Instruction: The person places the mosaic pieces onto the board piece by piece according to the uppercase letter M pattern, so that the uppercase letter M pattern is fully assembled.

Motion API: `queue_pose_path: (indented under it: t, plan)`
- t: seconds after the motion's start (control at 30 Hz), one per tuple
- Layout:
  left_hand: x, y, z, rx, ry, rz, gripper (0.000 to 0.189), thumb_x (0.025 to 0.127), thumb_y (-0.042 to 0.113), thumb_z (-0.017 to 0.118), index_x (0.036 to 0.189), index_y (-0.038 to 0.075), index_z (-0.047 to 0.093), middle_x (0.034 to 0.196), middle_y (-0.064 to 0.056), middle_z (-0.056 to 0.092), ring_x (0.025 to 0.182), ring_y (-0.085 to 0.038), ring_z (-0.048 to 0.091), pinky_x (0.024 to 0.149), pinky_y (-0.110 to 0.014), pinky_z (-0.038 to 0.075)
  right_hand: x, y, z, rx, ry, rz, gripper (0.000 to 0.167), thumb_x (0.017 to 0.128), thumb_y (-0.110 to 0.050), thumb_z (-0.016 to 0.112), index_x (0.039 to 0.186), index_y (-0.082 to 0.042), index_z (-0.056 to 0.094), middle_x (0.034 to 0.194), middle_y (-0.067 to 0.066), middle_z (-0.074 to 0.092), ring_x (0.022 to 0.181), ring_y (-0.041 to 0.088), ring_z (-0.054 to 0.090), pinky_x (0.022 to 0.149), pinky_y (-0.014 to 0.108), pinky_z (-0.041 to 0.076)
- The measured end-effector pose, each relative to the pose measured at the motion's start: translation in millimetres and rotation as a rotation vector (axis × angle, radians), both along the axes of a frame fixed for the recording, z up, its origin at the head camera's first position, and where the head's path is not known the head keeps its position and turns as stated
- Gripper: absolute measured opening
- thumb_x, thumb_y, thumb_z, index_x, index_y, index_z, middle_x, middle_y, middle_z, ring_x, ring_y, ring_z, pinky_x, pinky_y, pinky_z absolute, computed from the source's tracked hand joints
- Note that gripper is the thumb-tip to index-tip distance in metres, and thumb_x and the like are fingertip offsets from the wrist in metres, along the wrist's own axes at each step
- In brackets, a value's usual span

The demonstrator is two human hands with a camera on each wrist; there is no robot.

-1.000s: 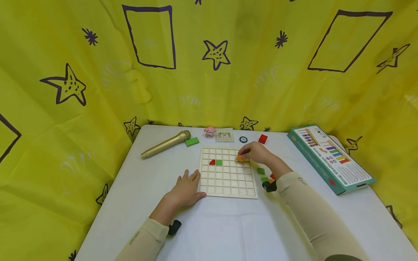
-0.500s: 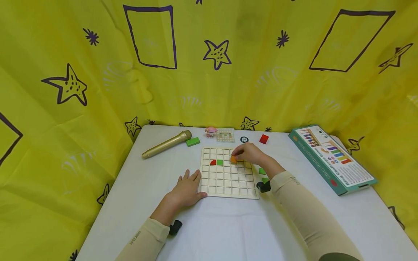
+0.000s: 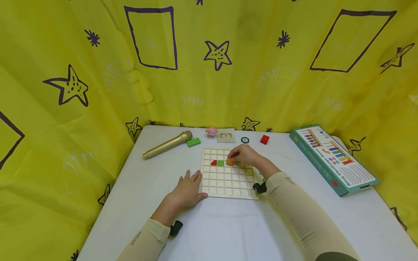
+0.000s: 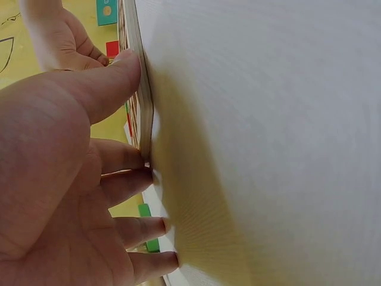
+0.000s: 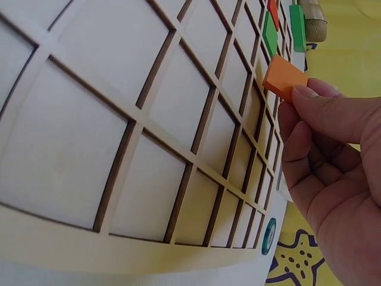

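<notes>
A wooden grid board lies on the table with a red quarter-round tile and a green square tile side by side in its cells. My right hand pinches an orange square tile between thumb and fingers. It holds that tile tilted over the board, just right of the green one. My left hand rests with fingers spread at the board's left edge; in the left wrist view its thumb touches the board's side and the fingertips reach the tablecloth.
Behind the board are a gold microphone, a green block, a pink figurine, a pattern card, a round token and a red block. A game box lies at right. Green pieces sit partly hidden by the right wrist.
My right hand has carried the orange tile leftward across the board, from its right side to near the green tile. My left hand has stayed at the board's edge.
</notes>
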State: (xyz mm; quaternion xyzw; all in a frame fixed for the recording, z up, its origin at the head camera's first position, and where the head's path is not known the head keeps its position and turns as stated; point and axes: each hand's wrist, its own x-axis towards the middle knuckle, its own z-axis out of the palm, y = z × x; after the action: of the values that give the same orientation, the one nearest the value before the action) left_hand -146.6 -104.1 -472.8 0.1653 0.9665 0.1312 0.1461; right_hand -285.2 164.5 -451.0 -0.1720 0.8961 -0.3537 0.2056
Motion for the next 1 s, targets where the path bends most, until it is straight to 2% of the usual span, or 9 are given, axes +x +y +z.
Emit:
queue_pose_path:
  t: [0.23, 0.47, 0.73, 1.0]
  plan:
    - [1.0, 1.7, 1.0, -0.002, -0.003, 0.012, 0.086, 0.095, 0.052, 0.064, 0.156, 0.001, 0.032, 0.163, -0.013, 0.028, 0.148, -0.047, 0.018, 0.115, -0.063, 0.023, 1.2, -5.0, 0.0, 0.008, -0.001, 0.031, 0.014, 0.095, -0.005, 0.069, 0.105, -0.007, 0.077, 0.099, 0.003, 0.072, 0.091, 0.020, 0.061, 0.086, 0.034, 0.053]
    - [0.5, 1.3, -0.4, -0.010, 0.000, 0.011, 0.087, 0.095, 0.052, 0.064, 0.157, 0.002, 0.031, 0.164, -0.012, 0.027, 0.149, -0.047, 0.017, 0.115, -0.063, 0.023, 1.4, -10.0, -2.4, 0.035, 0.004, 0.026, 0.014, 0.093, -0.003, 0.071, 0.104, -0.008, 0.078, 0.097, 0.002, 0.072, 0.088, 0.019, 0.060, 0.083, 0.033, 0.053]
    - [0.5, 0.9, -1.2, -0.006, -0.006, 0.014, 0.087, 0.095, 0.053, 0.064, 0.157, 0.002, 0.031, 0.164, -0.012, 0.027, 0.149, -0.047, 0.016, 0.115, -0.062, 0.022, 0.1, -12.6, -8.7, 0.079, 0.013, 0.007, 0.012, 0.093, -0.006, 0.071, 0.101, -0.012, 0.078, 0.101, 0.001, 0.072, 0.095, 0.021, 0.057, 0.085, 0.035, 0.051]
    - [-1.0, 0.6, -3.2, -0.020, -0.009, 0.010, 0.087, 0.095, 0.054, 0.062, 0.158, 0.003, 0.029, 0.165, -0.011, 0.025, 0.150, -0.046, 0.015, 0.116, -0.062, 0.022, 0.4, -14.9, -13.9, 0.094, 0.040, 0.005, 0.009, 0.092, -0.005, 0.072, 0.097, -0.011, 0.078, 0.096, 0.000, 0.072, 0.092, 0.020, 0.057, 0.081, 0.033, 0.052]
